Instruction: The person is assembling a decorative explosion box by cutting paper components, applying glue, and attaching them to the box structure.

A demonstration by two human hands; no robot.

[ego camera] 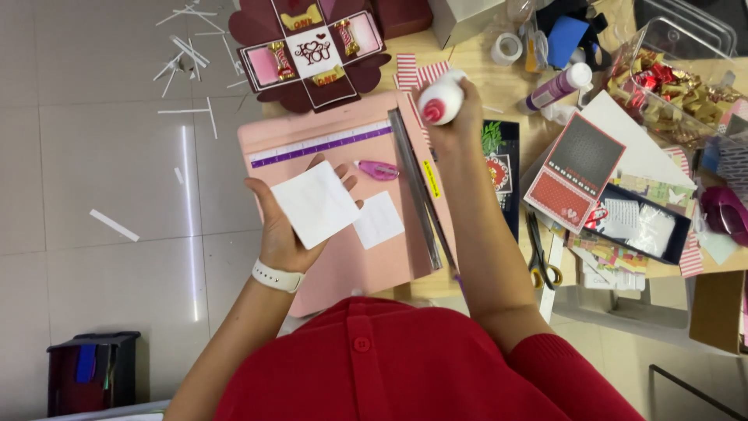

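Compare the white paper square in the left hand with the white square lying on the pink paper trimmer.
The held square looks larger than the loose square. The held square rests on the left hand, lifted off the pink trimmer, while the loose square lies flat on it. The held square is turned cornerwise more than the loose square. Both are plain white and roughly square.

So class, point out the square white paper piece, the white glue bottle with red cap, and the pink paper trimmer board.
square white paper piece (314, 204), head view, its centre
white glue bottle with red cap (441, 100), head view, body
pink paper trimmer board (327, 125), head view, bare top edge
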